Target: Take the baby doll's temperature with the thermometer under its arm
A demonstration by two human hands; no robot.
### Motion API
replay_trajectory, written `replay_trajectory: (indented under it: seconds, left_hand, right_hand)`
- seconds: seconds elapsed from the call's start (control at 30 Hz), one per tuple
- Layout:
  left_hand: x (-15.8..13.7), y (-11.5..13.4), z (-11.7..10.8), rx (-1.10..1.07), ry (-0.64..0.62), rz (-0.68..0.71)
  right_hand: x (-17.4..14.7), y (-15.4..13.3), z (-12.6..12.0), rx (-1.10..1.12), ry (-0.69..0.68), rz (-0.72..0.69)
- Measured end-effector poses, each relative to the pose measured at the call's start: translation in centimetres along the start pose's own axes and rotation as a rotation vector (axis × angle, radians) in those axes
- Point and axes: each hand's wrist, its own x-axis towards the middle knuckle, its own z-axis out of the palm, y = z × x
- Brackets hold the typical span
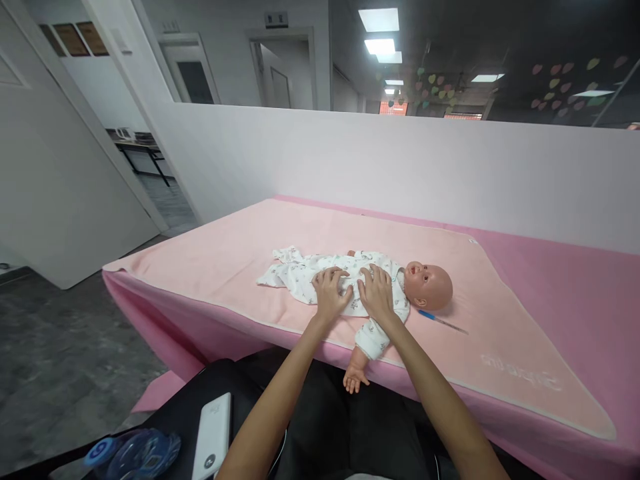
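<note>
A baby doll [434, 288] lies on its back on a pale pink cloth [225, 267], its head to the right. It wears a white printed bodysuit [301, 277] whose leg ends lie loose at the left. My left hand [331, 293] rests on the suit over the doll's belly, thumb apart from the fingers. On the chest lies my right hand [377, 292], its fingers spread and bent a little. Fabric shows between both hands. One doll arm [356, 367] hangs over the near table edge. Beside the head is a slim stick with a blue handle [426, 314].
A darker pink cover [565, 280] drapes the table beneath the pale cloth. Behind stands a white half wall [400, 167] with glass above. At lower left, a white power bank [213, 433] and a plastic bottle [143, 453] lie on a black seat [193, 393].
</note>
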Motion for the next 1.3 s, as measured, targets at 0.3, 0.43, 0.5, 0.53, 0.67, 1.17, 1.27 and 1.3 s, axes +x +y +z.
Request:
replay_trajectory:
  seconds: [0.3,0.43,0.5,0.53,0.67,1.17,1.27,1.3]
  left_hand:
    - [0.1,0.0,0.4,0.011,0.035,0.003]
    - [0.1,0.1,0.3,-0.009,0.031,-0.007]
    - [0.2,-0.1,0.3,-0.042,0.037,-0.04]
    - [0.2,-0.3,0.3,-0.069,0.056,-0.077]
    - [0.6,-1.0,0.4,-0.165,0.152,-0.258]
    - [0.8,-1.3,0.7,-0.099,0.217,-0.383]
    - [0.7,-1.3,0.7,-0.103,0.216,-0.361]
    - [0.6,-1.2,0.6,-0.095,0.217,-0.349]
  right_hand:
    - [-0.1,0.0,0.3,-0.025,-0.012,0.029]
    - [0.0,-0.3,0.2,-0.039,-0.03,0.055]
    - [-0.4,-0.5,-0.5,-0.05,-0.026,0.041]
    - [-0.8,-0.5,-1.1,-0.052,-0.026,0.02]
    - [-4.5,0.8,-4.9,-0.059,-0.019,-0.081]
    - [-13.2,13.2,-11.2,-0.365,-0.258,0.431]
    - [-12.7,12.9,-12.3,-0.253,-0.318,0.487]
    - [-12.4,12.6,-12.8,-0.205,-0.319,0.52]
